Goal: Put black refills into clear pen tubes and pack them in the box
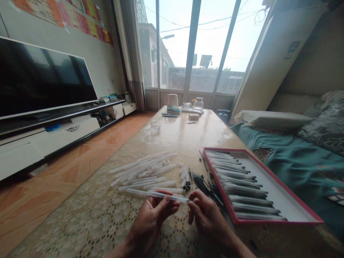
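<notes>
A slim white pen barrel [172,196] lies across my left hand [153,211], pinched between thumb and fingers. The fingertips of my right hand [202,209] close on its right end; whether they also hold a small part there is hidden. Just beyond my hands lies a loose pile of white pen barrels [145,170]. Short white tube pieces [184,174] and small black plugs [187,185] are to the right of that pile. Thin dark refills [202,184] lie in a bundle beyond my right hand, beside the box.
A pink-rimmed box [282,179] holds a row of pens with dark ends [242,179] at the right. Far along the table [129,222] stand a glass [155,125], a kettle [172,101] and a glass jug [198,103]. A sofa [268,143] borders the right side.
</notes>
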The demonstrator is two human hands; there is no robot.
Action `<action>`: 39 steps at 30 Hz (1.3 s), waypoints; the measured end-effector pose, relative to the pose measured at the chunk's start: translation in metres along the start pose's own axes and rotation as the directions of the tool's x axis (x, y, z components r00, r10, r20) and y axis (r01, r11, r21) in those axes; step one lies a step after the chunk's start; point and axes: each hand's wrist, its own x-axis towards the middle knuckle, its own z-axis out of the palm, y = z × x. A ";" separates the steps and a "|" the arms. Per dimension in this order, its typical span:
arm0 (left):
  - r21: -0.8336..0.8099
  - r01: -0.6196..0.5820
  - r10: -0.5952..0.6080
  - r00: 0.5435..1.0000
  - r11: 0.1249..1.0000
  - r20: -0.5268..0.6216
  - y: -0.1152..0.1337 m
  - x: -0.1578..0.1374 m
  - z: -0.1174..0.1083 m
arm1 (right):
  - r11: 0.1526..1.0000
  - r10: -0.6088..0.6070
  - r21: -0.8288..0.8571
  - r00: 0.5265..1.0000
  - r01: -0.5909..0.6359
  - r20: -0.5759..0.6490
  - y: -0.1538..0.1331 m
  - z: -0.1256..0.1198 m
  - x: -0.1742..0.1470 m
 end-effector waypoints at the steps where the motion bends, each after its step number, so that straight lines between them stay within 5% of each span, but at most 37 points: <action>1: 0.000 0.002 -0.002 1.000 1.000 -0.004 0.000 0.000 0.000 | 1.000 -0.003 -0.020 1.000 0.003 -0.006 0.001 0.000 0.000; 39: 0.014 0.010 -0.010 1.000 1.000 -0.005 0.001 -0.001 0.001 | 0.999 0.007 -0.033 1.000 -0.007 0.025 -0.001 -0.002 0.000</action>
